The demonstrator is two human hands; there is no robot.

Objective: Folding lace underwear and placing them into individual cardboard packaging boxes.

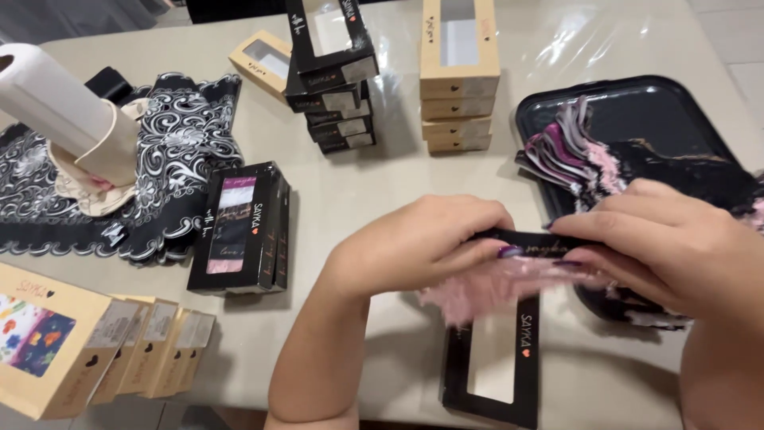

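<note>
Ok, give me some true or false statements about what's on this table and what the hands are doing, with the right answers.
1. Both hands, left hand and right hand, hold a pink lace garment with a black band. True.
2. An empty black window box lies below the hands. True.
3. The black tray sits on the left of the table. False: it is on the right.
4. The two box stacks at the back, black stack and tan stack, are both black. False: one is tan.
5. A white roll stands at the left. True.

Black window boxes [333, 76] stacked beside tan window boxes [459, 80].
</note>
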